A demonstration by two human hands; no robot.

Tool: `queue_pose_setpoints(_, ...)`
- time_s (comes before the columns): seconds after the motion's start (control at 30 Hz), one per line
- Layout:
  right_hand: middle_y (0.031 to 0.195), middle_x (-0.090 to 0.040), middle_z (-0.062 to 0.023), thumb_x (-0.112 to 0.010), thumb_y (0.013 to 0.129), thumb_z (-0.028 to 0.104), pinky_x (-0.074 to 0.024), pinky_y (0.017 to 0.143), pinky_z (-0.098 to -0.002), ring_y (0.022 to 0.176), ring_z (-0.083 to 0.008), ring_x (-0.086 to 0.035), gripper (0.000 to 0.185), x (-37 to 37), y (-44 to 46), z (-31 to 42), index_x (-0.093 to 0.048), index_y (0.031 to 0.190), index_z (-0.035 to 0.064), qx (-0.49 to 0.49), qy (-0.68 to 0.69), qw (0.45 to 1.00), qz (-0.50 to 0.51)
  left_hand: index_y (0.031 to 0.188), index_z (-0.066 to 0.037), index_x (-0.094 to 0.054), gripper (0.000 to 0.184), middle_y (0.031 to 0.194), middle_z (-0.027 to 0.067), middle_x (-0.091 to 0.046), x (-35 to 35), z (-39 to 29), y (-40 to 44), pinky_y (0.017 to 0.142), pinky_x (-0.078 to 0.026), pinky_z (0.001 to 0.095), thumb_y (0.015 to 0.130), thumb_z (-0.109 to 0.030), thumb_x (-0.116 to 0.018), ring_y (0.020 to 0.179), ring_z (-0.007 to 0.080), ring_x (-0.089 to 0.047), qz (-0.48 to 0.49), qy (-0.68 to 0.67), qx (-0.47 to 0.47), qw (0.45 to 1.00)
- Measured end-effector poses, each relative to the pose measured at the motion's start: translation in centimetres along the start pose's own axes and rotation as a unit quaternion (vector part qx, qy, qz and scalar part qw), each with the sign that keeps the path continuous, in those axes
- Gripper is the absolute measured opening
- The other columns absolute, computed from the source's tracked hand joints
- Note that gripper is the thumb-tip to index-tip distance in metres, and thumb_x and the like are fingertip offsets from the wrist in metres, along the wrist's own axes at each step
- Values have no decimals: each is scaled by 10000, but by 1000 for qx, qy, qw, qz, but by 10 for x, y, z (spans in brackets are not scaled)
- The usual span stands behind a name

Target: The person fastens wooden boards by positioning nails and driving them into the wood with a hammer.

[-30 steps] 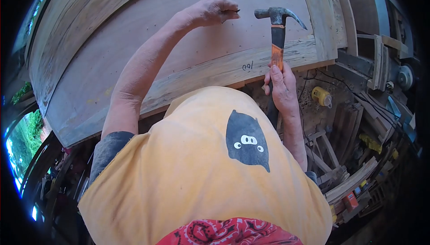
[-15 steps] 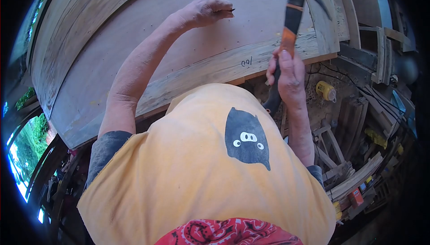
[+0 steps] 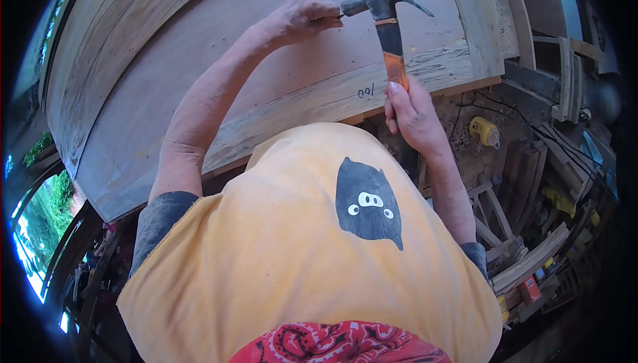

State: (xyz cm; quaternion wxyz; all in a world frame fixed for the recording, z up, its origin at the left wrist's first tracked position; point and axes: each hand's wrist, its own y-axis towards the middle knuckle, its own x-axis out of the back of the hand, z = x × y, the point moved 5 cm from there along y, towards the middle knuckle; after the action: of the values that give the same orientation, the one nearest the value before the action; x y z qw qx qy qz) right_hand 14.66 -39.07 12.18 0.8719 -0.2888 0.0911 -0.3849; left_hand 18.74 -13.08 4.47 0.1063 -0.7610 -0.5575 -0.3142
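Note:
My right hand (image 3: pixel 415 112) is wrapped round the orange and black handle of a claw hammer (image 3: pixel 392 39). The hammer's striking face points left, right beside the fingertips of my left hand (image 3: pixel 307 19). Those fingers pinch a small dark nail (image 3: pixel 341 16), mostly hidden by the fingers and the hammer head. Beneath both hands lies a large wooden panel (image 3: pixel 279 97) with pale framing boards and several small nail heads or marks. On its near board is a handwritten "100".
A yellow container (image 3: pixel 484 132) sits on the floor to the right, near a black cable (image 3: pixel 512 116). Scrap wood (image 3: pixel 531 257) is piled at lower right, with a small red box (image 3: pixel 530 290). More boards (image 3: pixel 518 17) stand beyond the panel's right edge.
My right hand has swung the hammer left, bringing its head from well right of my left hand to the fingertips. My left hand has shifted very slightly, still pinching the nail.

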Motion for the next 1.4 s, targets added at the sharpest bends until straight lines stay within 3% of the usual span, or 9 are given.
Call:
queue_pose_setpoints(0.27,713,-545,-12,-477,1080,295,-440,526,-246,569,-84,-526,284,8,-8,25,-542,1046,20,72,79,988,-114,886,-17,-595,176,762,141,-545,3,-3,-4,665,-475,399,926,-125,-727,723,347,-521,-22,14,-11,1000)
queue_pose_setpoints(0.3,703,-542,-13,-483,1073,300,-445,521,-248,558,-88,-528,280,5,-1,14,-546,1041,29,69,-43,992,-96,884,-14,-593,174,760,139,-544,1,-5,-4,668,-476,395,930,-118,-725,717,338,-519,-24,8,-19,999)
queue_pose_setpoints(0.37,701,-543,-15,-477,1082,304,-447,517,-250,546,-89,-526,283,5,-2,5,-546,1032,34,35,-65,996,-56,879,-8,-590,170,756,136,-541,4,-4,-5,672,-479,385,937,-103,-719,704,320,-514,-30,3,-32,999)
queue_pose_setpoints(0.43,707,-550,-16,-469,1098,326,-450,518,-251,541,-89,-527,309,9,-6,5,-545,1029,35,-15,1,1000,-18,868,-5,-580,177,740,122,-515,10,-4,-6,660,-470,359,947,-93,-712,688,276,-494,-44,-27,-3,999)
queue_pose_setpoints(0.57,718,-558,-21,-467,1103,349,-438,512,-238,545,-86,-526,341,18,-11,11,-542,1029,25,26,54,994,-94,850,-3,-561,199,712,93,-457,11,12,-19,620,-439,321,964,-86,-701,664,200,-445,-76,-138,99,982)
queue_pose_setpoints(0.77,715,-558,-17,-469,1101,358,-439,507,-249,542,-83,-524,353,11,-14,15,-549,1040,19,31,51,995,-76,822,-7,-485,304,701,137,-466,7,-3,-17,614,-435,384,943,-140,-730,658,294,-416,-75,-38,64,994)
queue_pose_setpoints(0.87,708,-559,-14,-464,1102,360,-442,507,-249,534,-81,-521,361,5,-14,18,-548,1038,15,52,3,997,-56,851,-7,-562,216,702,105,-475,8,-7,-17,602,-442,341,945,-111,-727,642,244,-449,-86,-6,24,996)
queue_pose_setpoints(1.27,730,-570,-27,-492,1090,294,-446,503,-264,541,-81,-519,294,-4,-3,14,-530,988,21,96,-147,983,-46,828,-38,-546,231,759,143,-552,8,-14,-24,679,-494,420,923,-133,-734,745,356,-539,-142,21,-41,989)
queue_pose_setpoints(1.4,716,-554,-18,-496,1086,295,-442,499,-255,548,-75,-522,291,4,-19,45,-526,993,21,71,-14,995,-74,839,-40,-565,204,761,141,-558,8,-10,-26,676,-497,415,918,-121,-735,749,355,-549,-113,31,-15,993)
